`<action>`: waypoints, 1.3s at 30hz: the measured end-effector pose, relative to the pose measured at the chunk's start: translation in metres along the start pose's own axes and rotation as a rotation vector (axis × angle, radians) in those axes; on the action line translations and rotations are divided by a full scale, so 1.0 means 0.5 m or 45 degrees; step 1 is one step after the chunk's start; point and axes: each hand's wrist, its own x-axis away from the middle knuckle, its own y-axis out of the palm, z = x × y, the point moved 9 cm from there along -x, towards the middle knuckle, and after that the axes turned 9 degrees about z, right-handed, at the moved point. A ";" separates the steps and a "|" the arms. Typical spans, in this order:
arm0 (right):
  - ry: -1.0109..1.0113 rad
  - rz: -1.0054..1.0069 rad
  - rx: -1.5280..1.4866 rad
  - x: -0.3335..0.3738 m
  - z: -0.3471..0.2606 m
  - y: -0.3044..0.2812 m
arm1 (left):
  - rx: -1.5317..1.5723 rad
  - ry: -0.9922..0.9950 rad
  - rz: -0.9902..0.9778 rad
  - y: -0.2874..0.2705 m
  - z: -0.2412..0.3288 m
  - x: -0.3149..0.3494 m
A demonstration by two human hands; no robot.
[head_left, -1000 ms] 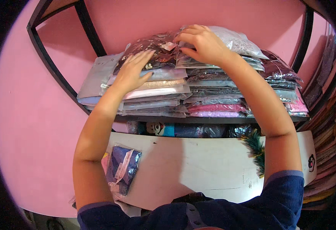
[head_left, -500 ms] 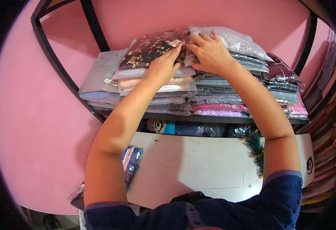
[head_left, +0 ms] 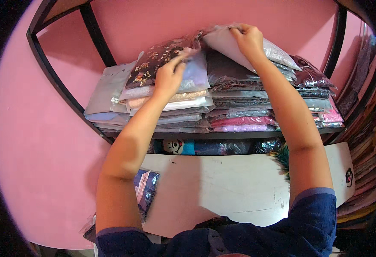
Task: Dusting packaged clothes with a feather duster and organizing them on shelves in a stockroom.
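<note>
My right hand (head_left: 249,40) pinches the near left edge of a white plastic-bagged garment (head_left: 226,45). That edge is raised, and a dark bagged garment (head_left: 224,68) shows beneath it on the middle stack. My left hand (head_left: 169,77) is over the right side of a dark floral garment in clear plastic (head_left: 153,62), on top of the stack to the left. Motion smears its fingertips, so whether they grip the bag is unclear. A pale lavender bagged piece (head_left: 195,70) shows beside those fingers, with a peach bagged garment (head_left: 188,95) lower in the same stack.
The stacks rest on a black-framed shelf (head_left: 235,134) against a pink wall. Grey packs (head_left: 111,85) lie at far left, a maroon one (head_left: 310,73) at right. Below is a white tabletop (head_left: 235,180) with a blue package (head_left: 147,188). Folded fabrics (head_left: 363,158) line the right side.
My right hand has moved up and right, raising the white bagged garment's edge and exposing the dark one. My left hand has drawn back left and slightly down from the gap between stacks.
</note>
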 end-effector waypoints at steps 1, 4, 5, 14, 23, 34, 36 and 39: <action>0.147 0.066 -0.092 -0.004 0.031 -0.014 | 0.017 -0.003 -0.008 0.005 0.014 -0.002; 0.258 0.057 -0.138 -0.004 0.050 -0.021 | -0.581 0.244 -0.577 0.066 0.091 -0.011; 0.261 0.058 -0.141 -0.002 0.045 -0.017 | -0.662 0.195 -0.622 0.074 0.077 -0.046; 0.322 0.163 -0.291 0.006 0.050 -0.016 | -0.790 0.115 -0.738 0.260 -0.111 -0.149; 0.392 0.287 -0.398 0.006 0.086 -0.038 | -0.990 -0.048 -1.279 0.334 -0.121 -0.129; 0.405 0.264 -0.481 0.010 0.038 -0.032 | -1.538 0.856 -1.541 0.366 -0.259 -0.137; 0.421 0.246 -0.505 0.011 0.039 -0.026 | -1.588 0.416 -1.571 0.348 -0.300 -0.147; 0.401 0.274 -0.453 0.018 0.091 -0.033 | -1.033 0.500 -1.019 0.384 -0.138 -0.157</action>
